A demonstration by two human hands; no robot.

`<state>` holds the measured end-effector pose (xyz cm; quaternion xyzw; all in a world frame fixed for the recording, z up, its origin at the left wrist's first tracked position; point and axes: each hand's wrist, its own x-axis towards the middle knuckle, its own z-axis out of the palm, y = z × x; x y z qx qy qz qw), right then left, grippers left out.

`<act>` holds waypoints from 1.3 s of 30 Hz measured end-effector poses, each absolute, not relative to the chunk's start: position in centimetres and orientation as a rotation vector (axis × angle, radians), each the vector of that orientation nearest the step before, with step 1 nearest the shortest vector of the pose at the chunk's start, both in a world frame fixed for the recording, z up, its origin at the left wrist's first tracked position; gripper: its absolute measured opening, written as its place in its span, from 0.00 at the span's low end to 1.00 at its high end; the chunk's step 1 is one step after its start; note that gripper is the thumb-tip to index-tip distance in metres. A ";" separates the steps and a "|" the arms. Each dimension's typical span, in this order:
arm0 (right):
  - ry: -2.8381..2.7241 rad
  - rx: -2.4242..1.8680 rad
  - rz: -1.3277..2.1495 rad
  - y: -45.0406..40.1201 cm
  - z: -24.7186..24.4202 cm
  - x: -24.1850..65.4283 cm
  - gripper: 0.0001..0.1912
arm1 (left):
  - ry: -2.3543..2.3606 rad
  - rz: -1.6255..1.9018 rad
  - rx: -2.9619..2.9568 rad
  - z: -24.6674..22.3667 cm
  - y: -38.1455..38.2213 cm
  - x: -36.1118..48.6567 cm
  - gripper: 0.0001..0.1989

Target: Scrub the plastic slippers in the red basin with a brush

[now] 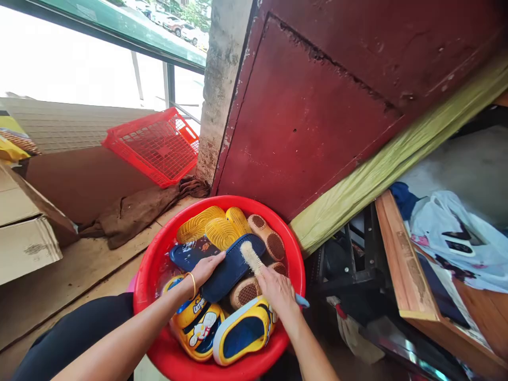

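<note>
Apparently propped on other footwear, the navy slipper (pixel 232 272) slants within the red tub (pixel 143 280); the left hand's (pixel 207 269) grip pinches its edge, presumably to steady it, while the right hand's (pixel 274 288) grip closes around the brush (pixel 251 257), bristles against the slipper's far end. Yellow shoes (pixel 243 338) crowd nearer, likely contained by the tub's wall.

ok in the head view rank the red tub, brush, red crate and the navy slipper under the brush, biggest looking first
1. Red tub, clearly largest
2. Red crate, though it stands farther off
3. Navy slipper, partly covered
4. Brush, smallest showing; the right hand hides some
</note>
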<state>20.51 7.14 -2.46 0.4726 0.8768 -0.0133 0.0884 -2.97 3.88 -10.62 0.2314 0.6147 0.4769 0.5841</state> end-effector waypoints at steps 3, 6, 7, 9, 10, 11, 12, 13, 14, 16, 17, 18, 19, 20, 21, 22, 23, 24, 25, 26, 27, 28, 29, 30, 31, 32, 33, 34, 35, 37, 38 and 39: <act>2.570 1.512 -0.048 10.3 -3.6 20.6 0.19 | 1.516 1.076 0.776 -11.6 4.5 -3.2 0.29; 2.479 1.696 -0.060 11.9 -5.0 19.4 0.20 | 1.620 1.020 0.902 -12.3 5.0 -4.0 0.29; 2.443 1.758 -0.067 12.2 -5.3 18.9 0.20 | 1.663 0.994 0.948 -12.4 5.1 -4.3 0.28; 2.396 1.841 -0.085 12.5 -5.5 18.1 0.21 | 1.747 0.931 1.032 -12.4 5.0 -4.9 0.28; 2.394 1.857 -0.093 12.5 -5.5 17.9 0.22 | 1.786 0.896 1.071 -12.4 4.9 -5.0 0.27; 2.400 1.862 -0.101 12.3 -5.5 17.7 0.22 | 1.820 0.861 1.108 -12.4 4.8 -5.2 0.27; 2.414 1.853 -0.108 12.0 -5.4 17.7 0.21 | 1.848 0.826 1.142 -12.3 4.6 -5.2 0.27; 2.445 1.811 -0.122 11.5 -5.2 17.7 0.20 | 1.869 0.792 1.175 -12.3 4.5 -5.3 0.26; 2.494 1.733 -0.142 10.8 -5.1 17.8 0.20 | 1.886 0.759 1.205 -12.3 4.4 -5.3 0.26; 2.625 1.488 -0.183 9.2 -4.9 18.0 0.20 | 1.917 0.691 1.256 -12.3 4.3 -5.3 0.26; 2.685 1.358 -0.198 8.4 -4.8 18.2 0.20 | 1.936 0.657 1.276 -12.3 4.3 -5.3 0.26; 2.734 1.252 -0.210 7.7 -4.7 18.4 0.20 | 1.956 0.624 1.293 -12.2 4.4 -5.3 0.26; 2.766 1.194 -0.218 7.2 -4.6 18.6 0.20 | 1.979 0.594 1.309 -12.1 4.4 -5.2 0.26; 2.777 1.193 -0.216 7.1 -4.5 18.8 0.19 | 2.002 0.566 1.324 -12.0 4.5 -5.1 0.26; 2.762 1.245 -0.211 7.2 -4.5 19.0 0.19 | 2.023 0.543 1.341 -11.7 4.5 -4.9 0.26; 2.719 1.339 -0.202 7.6 -4.5 19.3 0.20 | 2.041 0.523 1.355 -11.4 4.4 -4.6 0.26; 2.652 1.459 -0.185 8.2 -4.6 19.6 0.20 | 2.065 0.507 1.378 -11.0 4.3 -4.3 0.25; 2.568 1.582 -0.159 9.0 -4.7 19.9 0.20 | 2.099 0.496 1.428 -10.6 4.1 -3.8 0.24; 2.485 1.688 -0.131 9.8 -4.9 20.2 0.20 | 2.148 0.492 1.514 -10.1 3.9 -3.3 0.23; 2.419 1.764 -0.110 10.6 -5.2 20.4 0.20 | 2.202 0.496 1.634 -9.6 3.7 -2.8 0.22; 2.377 1.812 -0.097 11.3 -5.5 20.6 0.20 | 2.242 0.499 1.780 -9.1 3.4 -2.3 0.22; 2.356 1.840 -0.094 11.8 -5.9 20.7 0.20 | 2.238 0.489 1.941 -8.7 3.1 -1.8 0.23; 2.348 1.855 -0.101 12.1 -6.3 20.7 0.19 | 2.175 0.459 2.087 -8.3 2.8 -1.3 0.23; 2.349 1.864 -0.117 12.3 -6.7 20.6 0.19 | 2.074 0.406 2.185 -8.0 2.5 -1.0 0.24; 2.350 1.871 -0.135 12.4 -7.1 20.5 0.19 | 1.963 0.336 2.231 -7.8 2.4 -0.6 0.27; 2.351 1.875 -0.150 12.4 -7.6 20.3 0.19 | 1.868 0.260 2.241 -7.7 2.2 -0.4 0.30; 2.354 1.874 -0.166 12.3 -7.9 20.2 0.19 | 1.808 0.190 2.230 -7.6 2.2 -0.2 0.34; 2.359 1.867 -0.182 12.2 -8.3 20.0 0.20 | 1.786 0.130 2.206 -7.6 2.4 -0.1 0.38; 2.366 1.853 -0.199 12.2 -8.6 20.0 0.21 | 1.785 0.079 2.183 -7.6 2.6 -0.1 0.42; 2.385 1.812 -0.234 12.1 -8.9 20.0 0.25 | 1.780 -0.002 2.146 -7.6 3.3 -0.3 0.50; 2.395 1.789 -0.249 12.1 -8.9 20.1 0.27 | 1.777 -0.032 2.127 -7.7 3.7 -0.5 0.53; 2.405 1.767 -0.260 12.1 -8.8 20.1 0.29 | 1.774 -0.051 2.111 -7.8 4.1 -0.8 0.54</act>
